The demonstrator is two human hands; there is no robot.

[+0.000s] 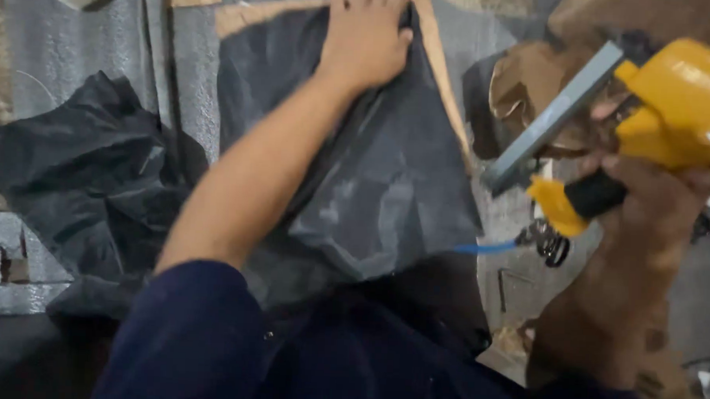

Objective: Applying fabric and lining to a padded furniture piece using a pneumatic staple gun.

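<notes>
One left hand (366, 36) presses flat, fingers together, on one dark grey fabric sheet (387, 177). One right hand (646, 206) grips, fingers curled, one yellow pneumatic staple gun (673, 108).

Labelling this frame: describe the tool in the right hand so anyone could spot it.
Start at the dark fabric sheet the left hand presses flat, then look right. The right hand holds a yellow staple gun by its black handle. Its yellow body and long grey magazine stand out against the dark surroundings.

Two hands (366, 36), one yellow staple gun (657, 116), one black fabric sheet (371, 176).
</notes>
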